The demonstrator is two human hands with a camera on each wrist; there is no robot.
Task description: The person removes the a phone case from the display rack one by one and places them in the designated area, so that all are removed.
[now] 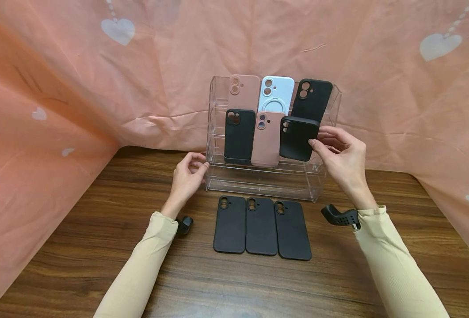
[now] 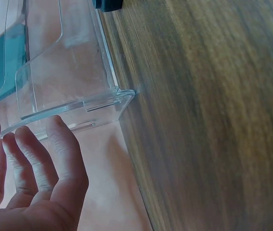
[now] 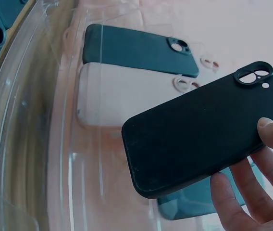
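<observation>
A clear acrylic display stand (image 1: 258, 191) stands on the table with phone cases in its tiers. My left hand (image 1: 188, 174) holds the stand's left side edge between thumb and fingers; in the left wrist view its fingertips (image 2: 57, 120) meet the clear panel. A black phone case (image 1: 299, 140) is pinched by its right edge in my right hand (image 1: 343, 154), tilted in front of the stand. Beside it in the front tier are a pink case (image 1: 267, 143) and a black case with a large camera opening (image 1: 239, 141). The held case's lower end is clear of the tier in the right wrist view.
Behind, the upper tier bears another pink case (image 1: 244, 90), a white case with a ring (image 1: 279, 90) and a black case (image 1: 311, 101). Three black cases (image 1: 261, 229) lie side by side on the wooden table (image 1: 202, 282). Pink cloth (image 1: 170, 88) surrounds the table.
</observation>
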